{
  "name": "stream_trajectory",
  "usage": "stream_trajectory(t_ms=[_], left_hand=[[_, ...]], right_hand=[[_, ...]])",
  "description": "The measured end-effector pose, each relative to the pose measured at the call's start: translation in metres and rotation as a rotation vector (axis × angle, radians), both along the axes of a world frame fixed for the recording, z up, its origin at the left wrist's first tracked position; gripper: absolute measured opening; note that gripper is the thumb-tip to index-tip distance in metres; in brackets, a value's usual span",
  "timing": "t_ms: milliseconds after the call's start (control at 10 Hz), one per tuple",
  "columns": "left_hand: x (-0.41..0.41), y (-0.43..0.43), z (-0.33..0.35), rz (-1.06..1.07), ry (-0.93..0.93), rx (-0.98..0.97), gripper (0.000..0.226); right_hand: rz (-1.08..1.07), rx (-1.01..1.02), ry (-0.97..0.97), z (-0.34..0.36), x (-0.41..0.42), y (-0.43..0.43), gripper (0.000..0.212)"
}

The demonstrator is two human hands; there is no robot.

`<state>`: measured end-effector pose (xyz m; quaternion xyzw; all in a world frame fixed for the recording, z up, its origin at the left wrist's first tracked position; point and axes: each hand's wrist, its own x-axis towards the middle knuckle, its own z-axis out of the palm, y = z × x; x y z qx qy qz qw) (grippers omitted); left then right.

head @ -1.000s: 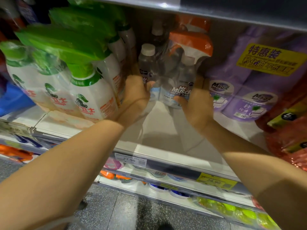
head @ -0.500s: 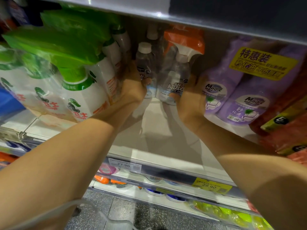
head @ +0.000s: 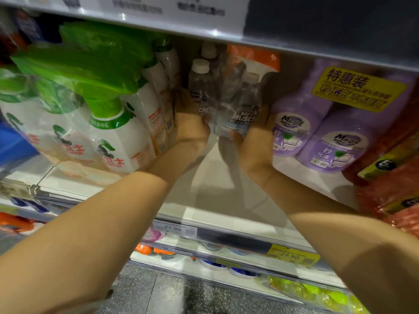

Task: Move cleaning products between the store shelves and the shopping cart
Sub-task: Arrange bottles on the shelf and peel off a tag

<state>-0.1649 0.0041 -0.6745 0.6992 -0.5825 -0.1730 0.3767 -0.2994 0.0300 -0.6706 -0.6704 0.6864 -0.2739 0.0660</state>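
Observation:
A clear shrink-wrapped Mr Muscle pack (head: pixel 235 103), a spray bottle with an orange trigger beside a white-capped refill bottle, stands deep on the white shelf (head: pixel 217 191). My left hand (head: pixel 189 130) wraps around the pack's lower left side. On the lower right side, my right hand (head: pixel 251 141) has its thumb on the front label. Both forearms reach in over the shelf edge. No shopping cart is in sight.
White spray bottles with green triggers (head: pixel 106 123) crowd the shelf to the left of my left arm. Purple Magic bottles (head: pixel 317 132) with a yellow promo label stand to the right, and red packs (head: pixel 392 168) further right. The upper shelf's edge (head: pixel 226 37) hangs low above. Price tags (head: pixel 174 227) line the shelf front.
Both hands have pushed further into the shelf and closed around the base of the Mr Muscle pack. The camera has leaned closer.

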Motion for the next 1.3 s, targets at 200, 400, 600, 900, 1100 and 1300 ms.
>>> stream_trajectory(t_ms=[200, 400, 600, 900, 1100, 1300], left_hand=[[-0.003, 0.066, 0.027, -0.09, 0.45, -0.174, 0.049], [0.005, 0.146, 0.061, -0.131, 0.652, -0.121, 0.018], [0.038, 0.234, 0.097, -0.18, 0.666, -0.108, 0.018], [0.075, 0.313, 0.145, 0.039, 0.656, -0.186, 0.019], [0.093, 0.337, 0.168, 0.142, 0.589, -0.221, 0.017], [0.142, 0.335, 0.155, 0.175, 0.601, -0.234, 0.018]], right_hand=[[0.077, -0.148, -0.363, 0.001, 0.001, 0.03, 0.045], [0.196, -0.101, -0.58, 0.038, 0.012, 0.096, 0.019], [0.455, 0.021, -0.74, 0.094, 0.036, 0.173, 0.003], [0.663, 0.112, -0.83, 0.143, 0.074, 0.231, 0.006], [0.763, 0.185, -0.863, 0.164, 0.094, 0.247, 0.003], [0.756, 0.194, -0.847, 0.149, 0.143, 0.236, 0.005]])
